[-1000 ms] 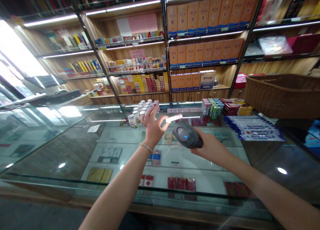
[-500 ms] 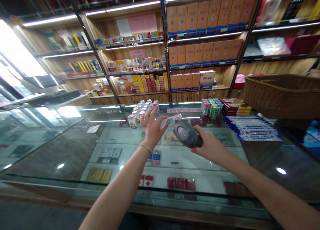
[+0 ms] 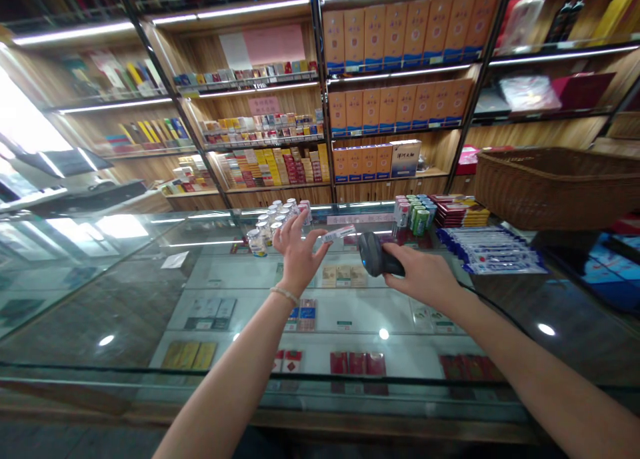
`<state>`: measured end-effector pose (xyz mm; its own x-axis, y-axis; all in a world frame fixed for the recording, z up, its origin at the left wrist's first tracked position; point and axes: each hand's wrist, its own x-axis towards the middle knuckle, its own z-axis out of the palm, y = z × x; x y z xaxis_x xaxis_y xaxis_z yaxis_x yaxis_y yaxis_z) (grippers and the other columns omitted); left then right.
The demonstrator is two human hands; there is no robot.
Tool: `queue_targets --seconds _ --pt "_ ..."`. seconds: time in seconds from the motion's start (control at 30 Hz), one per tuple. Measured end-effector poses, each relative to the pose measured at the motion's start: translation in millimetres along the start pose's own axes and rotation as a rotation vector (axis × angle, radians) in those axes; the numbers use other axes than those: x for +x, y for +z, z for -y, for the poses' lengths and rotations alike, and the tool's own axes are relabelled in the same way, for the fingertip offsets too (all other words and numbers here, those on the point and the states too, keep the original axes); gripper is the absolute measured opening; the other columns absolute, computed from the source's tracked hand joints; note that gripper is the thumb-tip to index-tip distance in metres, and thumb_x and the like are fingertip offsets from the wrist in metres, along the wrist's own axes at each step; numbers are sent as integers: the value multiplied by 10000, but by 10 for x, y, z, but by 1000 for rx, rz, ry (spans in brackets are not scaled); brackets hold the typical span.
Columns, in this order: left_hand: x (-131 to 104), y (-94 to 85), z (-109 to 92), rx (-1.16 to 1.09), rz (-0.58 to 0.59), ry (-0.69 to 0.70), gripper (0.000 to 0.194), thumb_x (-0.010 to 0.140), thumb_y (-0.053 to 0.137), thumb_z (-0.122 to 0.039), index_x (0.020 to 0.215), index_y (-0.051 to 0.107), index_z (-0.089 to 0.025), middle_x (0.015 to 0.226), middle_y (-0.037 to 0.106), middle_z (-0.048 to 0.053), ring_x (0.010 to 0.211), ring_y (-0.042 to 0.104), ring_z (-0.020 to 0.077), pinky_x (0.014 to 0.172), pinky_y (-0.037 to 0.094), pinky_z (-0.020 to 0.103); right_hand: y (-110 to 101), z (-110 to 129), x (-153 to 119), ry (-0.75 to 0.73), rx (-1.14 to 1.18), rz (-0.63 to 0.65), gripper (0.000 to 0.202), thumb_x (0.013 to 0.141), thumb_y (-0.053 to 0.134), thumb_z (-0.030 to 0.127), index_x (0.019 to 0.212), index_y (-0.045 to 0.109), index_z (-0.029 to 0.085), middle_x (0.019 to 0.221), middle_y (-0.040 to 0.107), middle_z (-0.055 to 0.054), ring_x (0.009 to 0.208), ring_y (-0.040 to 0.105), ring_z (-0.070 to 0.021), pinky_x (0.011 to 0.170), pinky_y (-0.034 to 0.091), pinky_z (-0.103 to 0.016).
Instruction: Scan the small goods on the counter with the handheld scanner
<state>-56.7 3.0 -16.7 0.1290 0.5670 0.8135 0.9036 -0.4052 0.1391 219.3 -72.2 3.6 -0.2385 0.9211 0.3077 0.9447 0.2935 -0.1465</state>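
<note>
Between thumb and forefinger, my left hand (image 3: pixel 299 254) pinches a small white package (image 3: pixel 339 234) with a barcode on it, above the glass counter (image 3: pixel 305 282). The other fingers are spread near the white bottles (image 3: pixel 257 242). A dark grey handheld scanner (image 3: pixel 373 254) is gripped in my right hand (image 3: pixel 423 271), a short gap to the right of the package. A small blue light shows on the scanner's head.
Green and pink cans (image 3: pixel 420 218), red packets (image 3: pixel 453 210), blue-white packages (image 3: pixel 493 251) and a wicker basket (image 3: pixel 555 189) stand at the right. A white paper (image 3: pixel 175 260) lies left. Shelves of orange boxes (image 3: pixel 395 106) rise behind.
The scanner has turned and moved slightly away from the package, and a blue light now shows on it. My left hand still holds the package. The view has shifted slightly right.
</note>
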Motion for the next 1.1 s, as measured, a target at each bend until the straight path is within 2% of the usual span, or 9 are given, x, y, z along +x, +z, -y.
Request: queue_targets --seconds 0.23,0.4,0.77,0.9,1.0,1.1 --pt "6 -13 -14 -10 -2 1 157 909 721 -443 996 777 -325 1589 512 54 1480 393 356 1241 177 621 58 -4 4 -12 -36 22 462 883 617 377 1333 638 273 1214 668 -93 1131 637 -276 671 459 -294" --pt "3 -7 -10 -8 4 6 184 915 707 -464 1011 776 -324 1594 504 56 1483 389 362 1243 184 620 86 -6 3 -15 -37 41 463 879 620 381 1328 649 274 1233 616 -108 1113 600 -283 655 465 -300" --pt "4 -6 -17 -7 5 17 177 918 702 -458 1014 769 -326 1583 512 62 1483 384 353 1229 216 627 156 -62 17 -38 -39 38 391 861 653 367 1228 697 238 1228 605 -115 1083 597 -279 791 506 -346" --pt "2 -10 -23 1 4 27 178 919 702 -455 1019 769 -324 1584 511 65 1471 402 351 1219 230 624 208 -112 27 -61 -44 10 419 852 659 380 1245 689 237 1305 601 -133 1148 573 -309 899 498 -403" --pt "4 -12 -27 -3 -1 25 167 912 715 -446 1010 772 -324 1574 522 66 1469 403 351 1222 227 619 256 -144 16 -84 -40 1 465 858 653 404 1289 658 230 1449 553 -156 1286 513 -355 1000 464 -485" --pt "9 -17 -36 -11 7 22 165 910 717 -442 1010 773 -322 1576 518 67 1474 395 349 1227 222 615 306 -164 -6 -100 -32 34 526 879 644 495 1324 633 216 1543 497 -178 1409 433 -384 1085 402 -566"
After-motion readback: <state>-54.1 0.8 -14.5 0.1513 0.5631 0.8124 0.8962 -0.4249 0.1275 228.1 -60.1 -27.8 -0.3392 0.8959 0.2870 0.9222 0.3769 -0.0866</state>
